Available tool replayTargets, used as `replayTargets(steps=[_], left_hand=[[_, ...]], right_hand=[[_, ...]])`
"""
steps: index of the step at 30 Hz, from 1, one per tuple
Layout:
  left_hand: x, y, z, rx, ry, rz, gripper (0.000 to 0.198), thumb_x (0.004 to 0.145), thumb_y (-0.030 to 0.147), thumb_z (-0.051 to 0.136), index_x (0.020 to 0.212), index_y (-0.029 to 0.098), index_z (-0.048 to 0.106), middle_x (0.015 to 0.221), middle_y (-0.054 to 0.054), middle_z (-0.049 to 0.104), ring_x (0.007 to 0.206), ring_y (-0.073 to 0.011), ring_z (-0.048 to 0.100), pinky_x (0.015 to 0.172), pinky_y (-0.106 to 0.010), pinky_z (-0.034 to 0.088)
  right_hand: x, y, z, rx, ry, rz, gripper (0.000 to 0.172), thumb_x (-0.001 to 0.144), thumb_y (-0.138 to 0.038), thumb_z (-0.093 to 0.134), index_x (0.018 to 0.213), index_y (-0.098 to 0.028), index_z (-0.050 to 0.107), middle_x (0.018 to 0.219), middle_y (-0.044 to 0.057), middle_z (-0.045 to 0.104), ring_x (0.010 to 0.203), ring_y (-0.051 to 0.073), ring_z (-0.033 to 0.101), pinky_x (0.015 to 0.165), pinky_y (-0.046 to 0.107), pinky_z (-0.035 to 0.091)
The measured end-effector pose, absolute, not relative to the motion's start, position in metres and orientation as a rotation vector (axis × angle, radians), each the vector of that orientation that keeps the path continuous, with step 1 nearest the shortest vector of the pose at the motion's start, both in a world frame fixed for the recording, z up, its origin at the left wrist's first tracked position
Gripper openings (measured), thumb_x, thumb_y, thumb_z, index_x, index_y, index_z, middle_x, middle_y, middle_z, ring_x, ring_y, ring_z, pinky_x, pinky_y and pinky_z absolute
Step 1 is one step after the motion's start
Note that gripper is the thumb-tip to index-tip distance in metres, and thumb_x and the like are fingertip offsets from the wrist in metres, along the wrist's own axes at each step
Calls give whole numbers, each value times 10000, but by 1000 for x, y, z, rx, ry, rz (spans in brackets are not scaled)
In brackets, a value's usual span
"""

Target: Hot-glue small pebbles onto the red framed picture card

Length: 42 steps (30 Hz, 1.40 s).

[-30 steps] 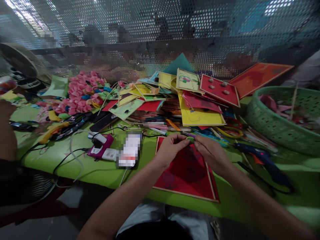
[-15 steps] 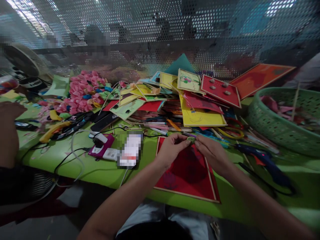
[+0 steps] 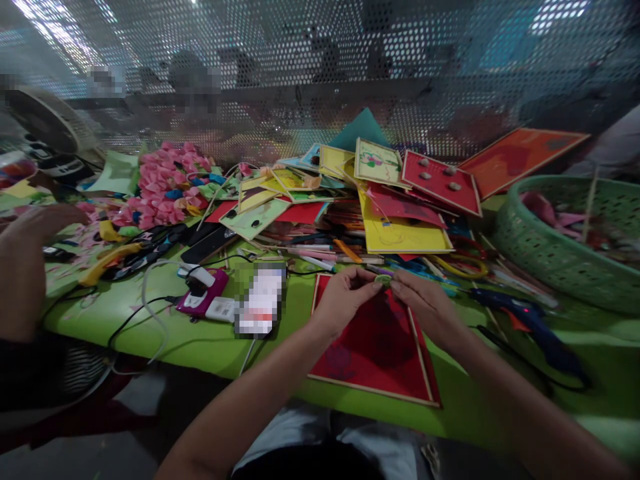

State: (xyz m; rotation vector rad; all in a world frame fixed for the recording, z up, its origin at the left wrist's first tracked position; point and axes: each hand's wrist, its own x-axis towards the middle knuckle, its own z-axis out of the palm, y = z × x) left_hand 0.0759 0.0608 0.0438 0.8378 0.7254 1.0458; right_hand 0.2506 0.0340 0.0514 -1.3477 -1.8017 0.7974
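Both my hands meet over a red card with a pale border (image 3: 375,347) lying on the green table (image 3: 150,327). My left hand (image 3: 345,299) and my right hand (image 3: 423,303) pinch a small green round piece (image 3: 383,279) between their fingertips, just above the card's far edge. Fingers of both hands are closed on it.
A heap of coloured craft cards (image 3: 390,200) and pens lies behind my hands. Pink paper flowers (image 3: 170,183) sit at the back left, a green basket (image 3: 565,247) at right, a blue glue gun (image 3: 530,323) beside it. Cables and a purple device (image 3: 203,293) lie left. Another person's hand (image 3: 25,260) is at far left.
My hands have stayed put, still pinching the green piece. The other person's hand at far left has risen and reached rightward over the table.
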Motion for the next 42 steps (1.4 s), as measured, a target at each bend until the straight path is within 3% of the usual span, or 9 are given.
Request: replayTargets(steps=[7,14,22,29,33,39,42], left_hand=[[76,61,43,826,704,1029,414,547,365,939,768,143,669,727,8,688,681,-102,598,756,-269,460],[77,61,46,745,703,1027,445,511,362,955,766,143,662,726,6,697,686,-98,615,751,-254,464],[77,61,42,819,699,1022,403,547,367,939,768,147,683,720,7,702,665,-104,615,715,-256,465],[78,61,43,723,701,1019,453,523,359,953,800,149,661,741,6,708,692,-112,642,769,-272,490],[77,62,43,787,725,1038,457,529,389,944,792,152,655,726,14,690,681,-103,614,752,-263,471],[75,62,40,947,756,1056,393,577,389,918,783,156,676,734,8,673,700,-110,585,742,-260,455],[76,62,41,913,730,1031,404,569,384,924,780,152,670,734,11,676,695,-107,589,735,-257,457]], right_hand=[[249,36,53,-1257,-1685,951,303,919,-390,476,672,-217,446,669,-16,436,617,154,401,569,288,324],[251,34,53,-1286,-1730,910,335,991,-421,441,730,-215,478,704,-4,483,658,162,430,600,290,340],[250,36,54,-1271,-1713,890,313,921,-381,463,657,-217,426,650,-15,424,606,152,390,560,285,311],[254,34,54,-1326,-1803,790,314,996,-395,431,765,-205,529,717,-1,527,682,165,479,637,288,363],[255,34,55,-1350,-1881,679,325,1021,-413,413,779,-212,495,712,-10,505,664,158,458,630,281,355],[253,37,57,-1365,-1967,500,276,930,-281,446,665,-212,410,634,-16,445,605,149,411,587,283,292],[252,37,58,-1380,-1879,593,255,890,-271,451,644,-213,423,604,-24,406,587,144,386,568,276,278]])
